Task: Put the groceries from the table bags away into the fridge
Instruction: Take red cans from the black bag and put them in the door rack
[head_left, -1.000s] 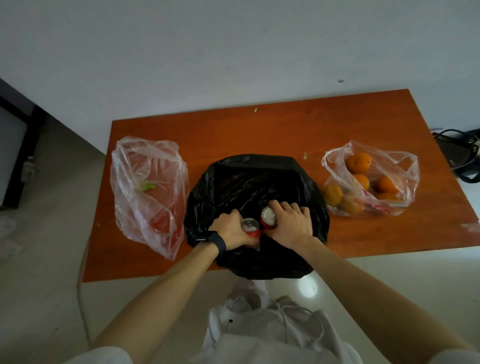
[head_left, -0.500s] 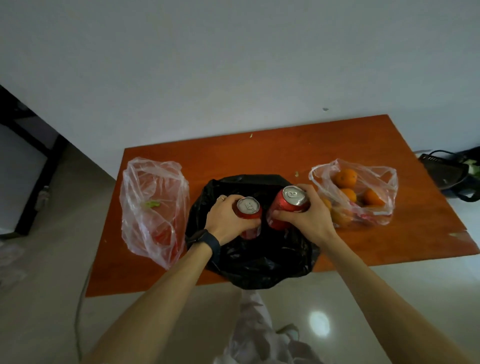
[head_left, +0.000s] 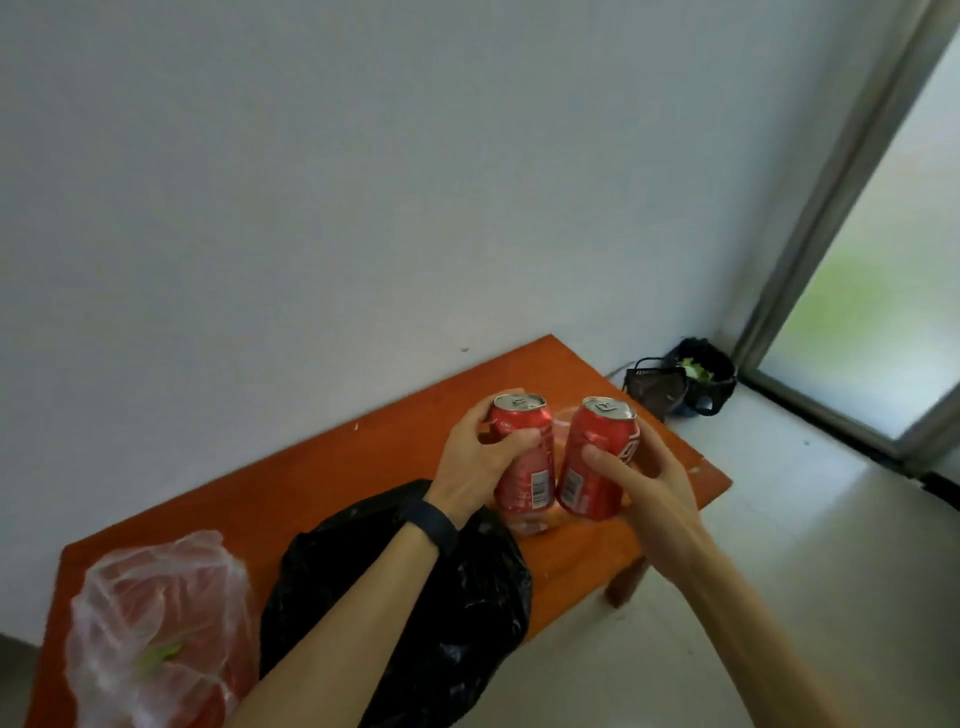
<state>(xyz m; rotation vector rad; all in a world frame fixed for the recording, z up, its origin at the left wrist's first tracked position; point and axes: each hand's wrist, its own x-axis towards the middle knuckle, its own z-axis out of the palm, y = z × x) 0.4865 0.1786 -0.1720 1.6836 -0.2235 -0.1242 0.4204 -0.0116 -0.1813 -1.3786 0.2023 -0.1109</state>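
Step in hand: carry phase, two cans out of bag; fridge not in view.
Left hand (head_left: 478, 467) fingers (head_left: 514, 441) wrap left can (head_left: 522, 467); right hand (head_left: 649, 483) grips right can (head_left: 597, 452).
Cans near upright, side by side, above counter (head_left: 337, 478).
Black bag (head_left: 405, 597) at 7 o'clock of cans; clear bag (head_left: 156, 623) at 8 o'clock of it.
Next move likely: turn toward fridge, free one hand for door.

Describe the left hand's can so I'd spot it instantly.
Over the orange table, near its right end, two hands hold red cans side by side. It is the left can, gripped by the left hand with the dark wristband.
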